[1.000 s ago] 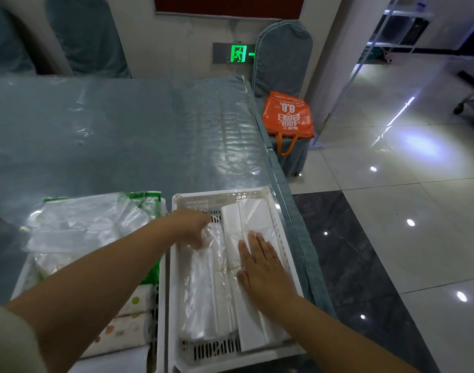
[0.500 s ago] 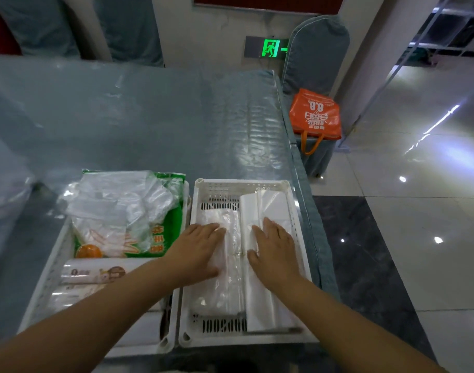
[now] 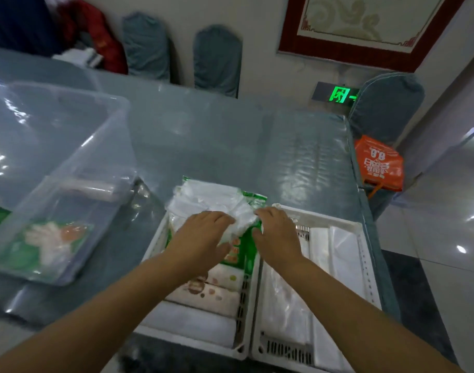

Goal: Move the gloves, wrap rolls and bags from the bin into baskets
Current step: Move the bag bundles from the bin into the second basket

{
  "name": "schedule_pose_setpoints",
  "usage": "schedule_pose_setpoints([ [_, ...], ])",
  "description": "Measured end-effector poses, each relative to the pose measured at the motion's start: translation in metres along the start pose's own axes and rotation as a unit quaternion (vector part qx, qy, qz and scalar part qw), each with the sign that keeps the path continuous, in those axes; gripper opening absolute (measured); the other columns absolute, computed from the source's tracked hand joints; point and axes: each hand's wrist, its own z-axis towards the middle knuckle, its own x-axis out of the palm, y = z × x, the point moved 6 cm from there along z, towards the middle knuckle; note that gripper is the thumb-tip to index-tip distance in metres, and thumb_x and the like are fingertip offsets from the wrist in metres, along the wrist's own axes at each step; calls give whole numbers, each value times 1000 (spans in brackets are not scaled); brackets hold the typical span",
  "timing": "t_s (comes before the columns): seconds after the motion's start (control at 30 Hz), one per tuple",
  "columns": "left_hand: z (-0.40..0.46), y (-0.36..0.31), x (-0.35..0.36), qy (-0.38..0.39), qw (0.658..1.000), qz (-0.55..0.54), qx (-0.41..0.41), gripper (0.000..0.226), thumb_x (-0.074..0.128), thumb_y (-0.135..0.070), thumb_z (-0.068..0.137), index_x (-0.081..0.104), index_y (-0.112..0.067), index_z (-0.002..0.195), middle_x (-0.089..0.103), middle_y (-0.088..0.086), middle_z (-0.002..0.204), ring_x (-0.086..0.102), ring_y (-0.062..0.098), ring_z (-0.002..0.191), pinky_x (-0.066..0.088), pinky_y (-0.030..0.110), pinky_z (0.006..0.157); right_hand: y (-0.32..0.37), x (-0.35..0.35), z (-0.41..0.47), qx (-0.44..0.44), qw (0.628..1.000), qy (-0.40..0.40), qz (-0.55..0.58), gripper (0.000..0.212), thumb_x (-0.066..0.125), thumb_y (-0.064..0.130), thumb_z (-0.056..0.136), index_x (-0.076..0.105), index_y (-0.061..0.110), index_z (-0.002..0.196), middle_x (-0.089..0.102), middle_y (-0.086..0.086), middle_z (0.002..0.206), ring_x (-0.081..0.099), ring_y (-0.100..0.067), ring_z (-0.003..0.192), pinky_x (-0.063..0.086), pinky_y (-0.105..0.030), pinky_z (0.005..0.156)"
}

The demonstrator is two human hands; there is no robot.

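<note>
Both hands have moved from the right basket (image 3: 365,267) to the left basket (image 3: 245,316). The left hand (image 3: 200,238) and right hand (image 3: 277,235) now pinch the crumpled gloves (image 3: 214,204) there.

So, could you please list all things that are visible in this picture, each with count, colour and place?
Clear bin: one, see-through, on the table at left.
Glove pack: one, green and white, inside the bin.
Wrap roll: one, pale, at the bin's far end.
Left basket: one, white, in front of the person.
Crumpled bags: a bunch, clear white, on top of a green pack in the left basket.
Printed rolls: at least two, white with dots, in the left basket.
Right basket: one, white, beside the left basket.
Folded bags: several, white, in the right basket.
Orange bag: one, on a chair at right.
Table: one, grey-blue cover.
Left hand: on the crumpled bags.
Right hand: grips the crumpled bags.
</note>
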Motion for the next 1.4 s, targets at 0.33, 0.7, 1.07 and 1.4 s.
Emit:
schedule_pose_setpoints([
  [0.33,-41,148,-25,-7,996,-3,-93,36,50,-21,85,55,-18,121,62,5,118,55,26,105,43,36,86,56,82,66,72,977,146,-139,73,53,42,88,9,35,146,-1,-10,158,4,-32,143,9,-48,114],
  [0.7,-49,171,12,39,996,-83,-8,52,54,-19,83,41,-16,133,44,8,138,46,26,119,41,39,97,89,107,-15,92,968,127,-195,78,57,1,82,23,36,143,10,-9,157,15,-27,141,24,-44,110],
  [1.07,-21,159,47,81,989,-99,-80,96,58,-37,83,-9,-12,146,-6,13,157,0,25,145,-2,39,116,63,85,17,117,978,28,-168,69,51,32,90,13,22,147,12,-15,156,11,-30,143,14,-44,115],
  [1.4,-19,135,47,45,985,-125,-106,85,55,-18,82,1,-7,147,34,15,147,34,29,131,26,38,112,45,77,13,149,983,12,-108,64,45,39,92,18,14,145,33,-11,148,31,-27,134,32,-40,109],
])
